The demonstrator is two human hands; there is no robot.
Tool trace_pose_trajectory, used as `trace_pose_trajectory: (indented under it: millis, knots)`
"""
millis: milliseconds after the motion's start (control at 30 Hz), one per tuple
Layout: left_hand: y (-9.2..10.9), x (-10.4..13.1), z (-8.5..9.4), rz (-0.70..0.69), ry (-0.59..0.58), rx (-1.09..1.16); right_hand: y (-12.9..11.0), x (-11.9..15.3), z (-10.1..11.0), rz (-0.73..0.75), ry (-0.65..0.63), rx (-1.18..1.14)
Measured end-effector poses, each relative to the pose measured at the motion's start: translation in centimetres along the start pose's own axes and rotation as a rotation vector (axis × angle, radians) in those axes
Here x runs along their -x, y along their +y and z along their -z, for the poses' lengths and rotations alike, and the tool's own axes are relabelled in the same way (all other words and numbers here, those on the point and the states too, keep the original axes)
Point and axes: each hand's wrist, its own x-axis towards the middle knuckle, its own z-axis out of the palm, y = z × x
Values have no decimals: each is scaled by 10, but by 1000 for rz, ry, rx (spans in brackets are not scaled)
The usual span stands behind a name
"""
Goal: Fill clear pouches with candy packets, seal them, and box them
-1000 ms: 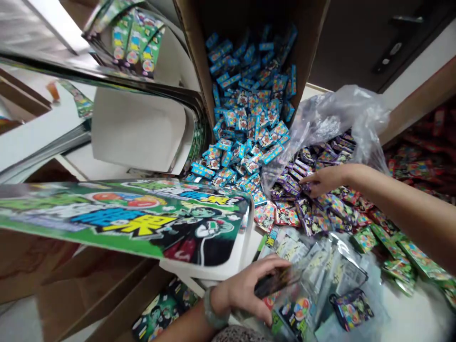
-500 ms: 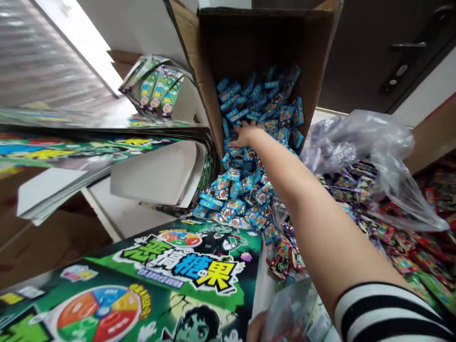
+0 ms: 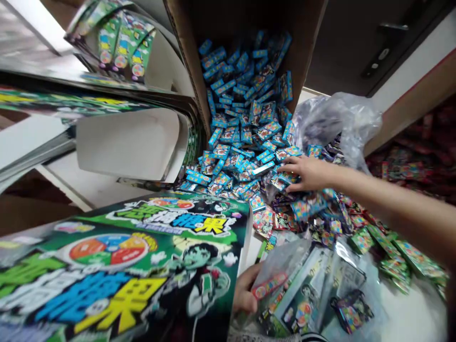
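Small blue candy packets (image 3: pixel 245 128) spill out of a large cardboard box (image 3: pixel 188 61) in a heap. My right hand (image 3: pixel 306 175) reaches in from the right, fingers spread over blue packets at the heap's right edge; a few blue packets lie just below it. Near the bottom centre my left hand (image 3: pixel 245 289) is curled at the edge of a clear plastic bag (image 3: pixel 285 256). That bag holds a red packet, long printed packs and a dark purple packet (image 3: pixel 352 311). A big green printed carton (image 3: pixel 142 275) fills the lower left, beside my left hand.
Curved printed card sheets (image 3: pixel 128 142) stand at the left. Dark purple and red packets (image 3: pixel 356 213), green packets (image 3: pixel 395 266) and a crumpled clear bag (image 3: pixel 338 114) lie at the right. A dark door (image 3: pixel 342 47) stands behind.
My right hand has moved out of the box, right and nearer, to the heap's edge. The camera view has shifted, and more of my left hand and the plastic bag now shows.
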Motion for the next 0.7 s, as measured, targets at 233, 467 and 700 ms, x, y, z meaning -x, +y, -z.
trace_pose_trajectory:
  millis: [233,467,700]
  knots:
    - [4,-5,-2,-70,-58,-71,-50,36,-48,203,-113,28]
    - [14,1,-15,10,39,-21,-61,96,22,-195,231,-297]
    - [17,2,-19,10,103,33,-87,273,-40,-805,147,-289]
